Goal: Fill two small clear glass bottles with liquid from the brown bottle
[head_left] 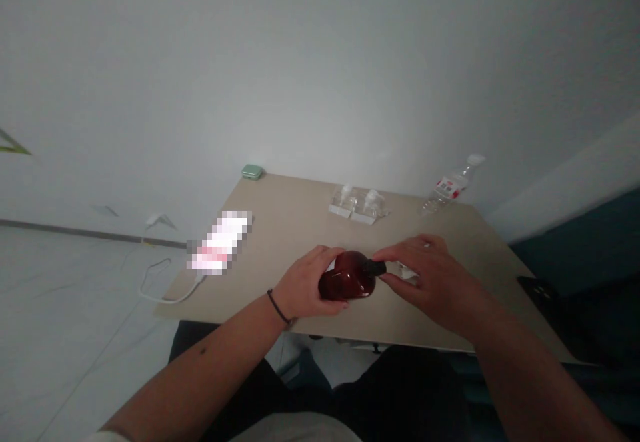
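An amber-brown bottle (347,279), glossy and tilted on its side, is held above the front part of the table. My left hand (307,285) wraps around its body, fingers behind and thumb in front. The black cap (376,268) at the bottle's neck points right. My right hand (425,275) pinches that cap between thumb and fingertips. A whitish, partly see-through thing (406,271) shows between the right thumb and fingers; I cannot tell what it is or whether the hand holds it.
On the beige table (285,215) stand small clear bottles with white tops (357,203), a clear plastic water bottle (450,187) and a small green case (252,172). A blurred-out lit phone (220,242) trails a white cable (175,301) off the left edge. A wall rises behind.
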Action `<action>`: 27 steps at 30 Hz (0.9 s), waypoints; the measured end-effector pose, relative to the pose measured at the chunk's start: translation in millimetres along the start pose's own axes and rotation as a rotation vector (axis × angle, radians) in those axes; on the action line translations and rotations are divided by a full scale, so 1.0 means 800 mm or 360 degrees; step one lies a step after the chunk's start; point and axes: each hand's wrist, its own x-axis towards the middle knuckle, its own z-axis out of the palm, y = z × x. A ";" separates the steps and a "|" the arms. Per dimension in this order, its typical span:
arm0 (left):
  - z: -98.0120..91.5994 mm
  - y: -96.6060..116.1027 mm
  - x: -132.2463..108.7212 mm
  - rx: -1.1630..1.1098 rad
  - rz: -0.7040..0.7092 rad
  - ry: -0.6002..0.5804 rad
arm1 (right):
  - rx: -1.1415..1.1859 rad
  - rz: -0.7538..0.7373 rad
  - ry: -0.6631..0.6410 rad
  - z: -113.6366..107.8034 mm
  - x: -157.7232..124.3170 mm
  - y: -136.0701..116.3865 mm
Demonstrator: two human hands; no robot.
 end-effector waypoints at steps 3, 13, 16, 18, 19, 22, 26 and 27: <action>0.000 0.000 0.000 -0.0015 0.0020 0.0006 | -0.0036 -0.0011 -0.0065 0.005 0.010 0.004; 0.000 0.000 0.001 -0.0016 0.0017 -0.0008 | -0.0102 0.0162 -0.0009 0.005 0.017 -0.003; 0.001 0.000 0.000 -0.0025 0.0037 -0.0004 | 0.0193 0.0080 -0.0134 0.002 0.011 -0.002; 0.001 0.000 0.000 -0.0032 0.0026 -0.0021 | 0.0155 0.0124 -0.0201 0.003 0.009 -0.001; 0.001 0.000 0.000 -0.0037 0.0017 -0.0032 | 0.0060 0.0182 -0.0188 0.004 0.009 0.000; 0.000 0.001 0.000 -0.0053 0.0013 -0.0038 | -0.0181 0.0287 -0.0074 0.005 0.009 0.002; -0.001 0.002 0.001 -0.0059 0.0022 -0.0033 | 0.0103 0.0131 -0.0157 0.004 0.006 0.006; 0.000 0.002 0.001 -0.0061 0.0022 -0.0040 | 0.0135 0.0104 -0.0203 0.004 0.005 0.005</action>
